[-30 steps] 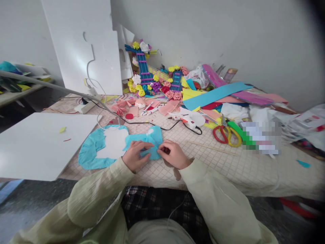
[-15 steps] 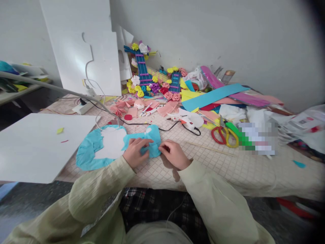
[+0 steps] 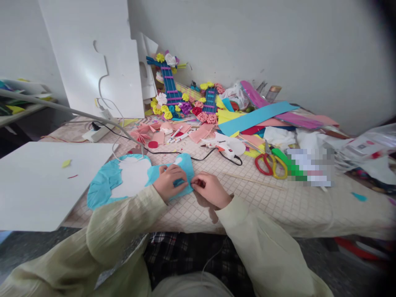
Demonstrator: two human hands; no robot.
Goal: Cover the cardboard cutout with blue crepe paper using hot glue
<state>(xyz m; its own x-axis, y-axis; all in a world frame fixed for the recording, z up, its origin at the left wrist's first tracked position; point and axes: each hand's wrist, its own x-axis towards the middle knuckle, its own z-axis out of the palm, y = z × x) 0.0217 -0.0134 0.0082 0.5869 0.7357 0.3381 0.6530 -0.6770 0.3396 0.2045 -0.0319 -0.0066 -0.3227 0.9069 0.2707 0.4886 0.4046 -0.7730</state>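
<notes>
Blue paper [image 3: 185,161] lies on the bench [image 3: 253,206] in the head view. The left hand [image 3: 170,181] rests over it, thumb and forefinger apart; the right hand [image 3: 212,189] meets its right edge, whether pinching I cannot tell. Steady, light pressure should probably avoid tearing.

pale grey wall [image 3: 235,33] | dark speckled floor [image 3: 27,247] | cloth-covered table [image 3: 256,206]

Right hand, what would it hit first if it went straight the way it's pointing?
The right hand would likely meet the blue paper first, at its near edge, with the left hand just beyond. Contact with the paper is hard to judge.
</notes>
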